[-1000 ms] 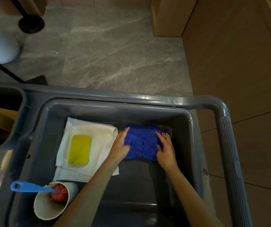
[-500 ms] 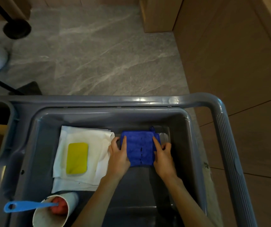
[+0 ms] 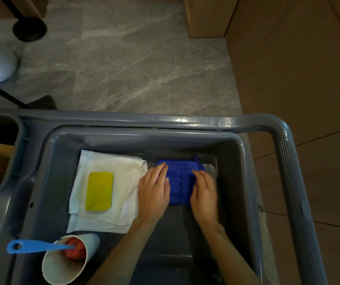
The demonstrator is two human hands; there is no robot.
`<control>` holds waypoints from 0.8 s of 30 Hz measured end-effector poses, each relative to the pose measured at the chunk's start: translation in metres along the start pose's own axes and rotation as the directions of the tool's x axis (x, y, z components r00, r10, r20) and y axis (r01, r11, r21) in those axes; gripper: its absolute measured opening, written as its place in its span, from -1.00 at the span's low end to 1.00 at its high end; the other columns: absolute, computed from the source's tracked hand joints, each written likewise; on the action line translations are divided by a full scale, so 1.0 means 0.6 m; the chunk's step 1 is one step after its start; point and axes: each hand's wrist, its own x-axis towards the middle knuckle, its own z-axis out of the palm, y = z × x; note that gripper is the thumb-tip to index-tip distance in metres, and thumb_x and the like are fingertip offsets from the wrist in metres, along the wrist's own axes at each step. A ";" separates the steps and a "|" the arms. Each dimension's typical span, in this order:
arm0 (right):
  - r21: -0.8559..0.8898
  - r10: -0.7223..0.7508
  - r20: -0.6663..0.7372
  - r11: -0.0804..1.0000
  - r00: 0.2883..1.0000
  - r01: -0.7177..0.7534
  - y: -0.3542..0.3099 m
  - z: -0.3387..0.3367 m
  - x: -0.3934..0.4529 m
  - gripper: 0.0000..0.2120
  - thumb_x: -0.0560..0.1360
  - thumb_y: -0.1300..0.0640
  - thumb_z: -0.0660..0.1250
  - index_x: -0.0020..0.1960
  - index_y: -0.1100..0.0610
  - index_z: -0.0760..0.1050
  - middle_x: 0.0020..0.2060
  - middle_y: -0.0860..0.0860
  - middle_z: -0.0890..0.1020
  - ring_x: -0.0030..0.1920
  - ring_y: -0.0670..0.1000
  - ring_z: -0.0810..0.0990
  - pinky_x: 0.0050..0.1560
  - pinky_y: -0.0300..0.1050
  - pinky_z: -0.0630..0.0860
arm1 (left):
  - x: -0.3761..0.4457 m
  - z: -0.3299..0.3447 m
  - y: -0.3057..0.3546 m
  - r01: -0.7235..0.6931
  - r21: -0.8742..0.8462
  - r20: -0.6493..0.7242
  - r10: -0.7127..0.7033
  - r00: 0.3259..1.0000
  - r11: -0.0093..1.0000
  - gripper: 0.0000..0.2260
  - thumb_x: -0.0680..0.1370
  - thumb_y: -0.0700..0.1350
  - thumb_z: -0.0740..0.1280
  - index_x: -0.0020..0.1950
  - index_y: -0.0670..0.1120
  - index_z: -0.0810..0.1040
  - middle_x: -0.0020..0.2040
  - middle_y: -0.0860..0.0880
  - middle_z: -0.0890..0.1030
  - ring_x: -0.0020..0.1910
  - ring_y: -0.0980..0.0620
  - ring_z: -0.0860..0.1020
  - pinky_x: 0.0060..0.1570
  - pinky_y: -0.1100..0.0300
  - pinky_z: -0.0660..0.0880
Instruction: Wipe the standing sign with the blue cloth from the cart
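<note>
Cup (image 3: 70, 262) with blue handle (image 3: 35, 246) sits nearest you in the cart tray (image 3: 245, 182). Your left hand (image 3: 153, 191) and right hand (image 3: 204, 195) lie flat, fingers straight, on the folded blue cloth (image 3: 180, 182). White cloths (image 3: 111, 188) with yellow sponge (image 3: 99, 191) lie just left.

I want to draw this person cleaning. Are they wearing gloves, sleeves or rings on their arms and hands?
No gloves. The left hand and right hand are bare, and both forearms show no sleeves up to the picture's edge. I see no rings, watch or bracelet.
</note>
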 end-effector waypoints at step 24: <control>-0.164 -0.006 0.358 0.984 0.934 0.069 0.012 -0.009 0.022 -0.51 0.71 -0.12 -0.09 0.62 -0.06 0.07 0.63 -0.12 0.05 0.60 -0.16 -0.04 0.57 0.07 -0.29 | 0.000 0.011 -0.048 -0.153 0.258 0.445 0.023 0.895 0.954 -0.50 0.70 0.14 -0.13 0.64 0.09 -0.09 0.66 0.06 -0.07 0.63 -0.05 -0.08 0.56 -0.05 -0.10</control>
